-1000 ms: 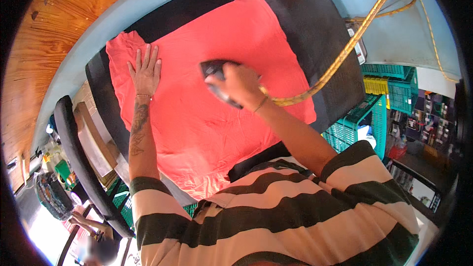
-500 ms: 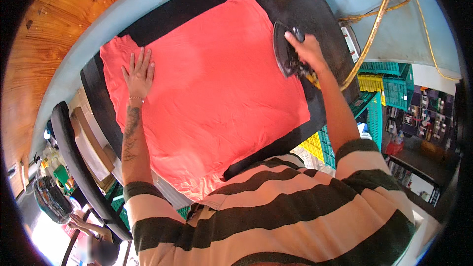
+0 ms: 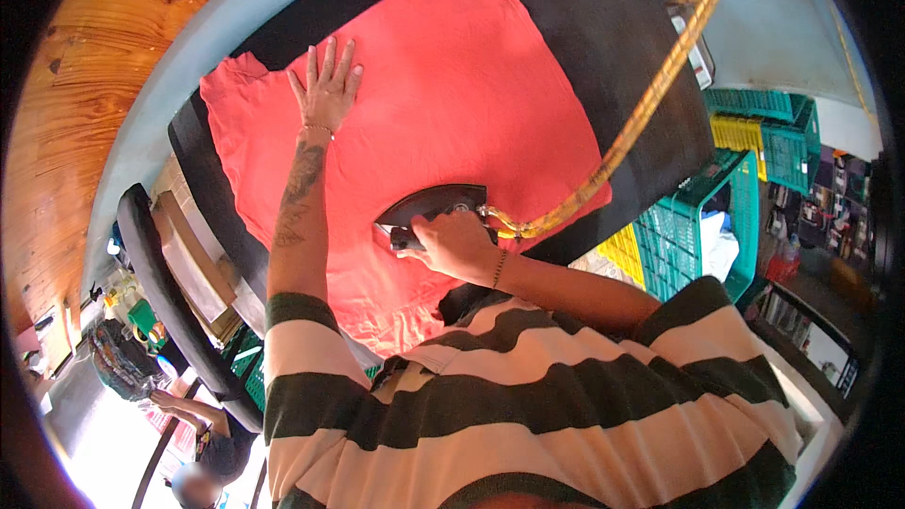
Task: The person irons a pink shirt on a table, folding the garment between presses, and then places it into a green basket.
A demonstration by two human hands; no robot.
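Note:
A coral-red garment (image 3: 429, 104), perhaps a T-shirt, lies spread over a black padded ironing board (image 3: 627, 57). On its far left part rests my left hand (image 3: 327, 90), flat with the fingers spread. My right hand (image 3: 452, 243) is wrapped round the handle of a dark iron (image 3: 434, 203), which sits on the near part of the cloth. The iron's soleplate is hidden beneath it. A yellow braided cord (image 3: 613, 155) runs from the iron's back end up to the right. Wrinkles show along the garment's left and near edges.
Teal crates (image 3: 679, 236) and a yellow crate (image 3: 622, 254) stand right of the board. A black padded bar (image 3: 174, 302) runs along the left. Another person's hands (image 3: 179, 405) show at lower left. Wooden panelling (image 3: 104, 57) fills the upper left.
The iron, gripped by my right hand, has moved from the garment's far right edge to its near middle and turned. My left hand has shifted right and farther away. The cord follows.

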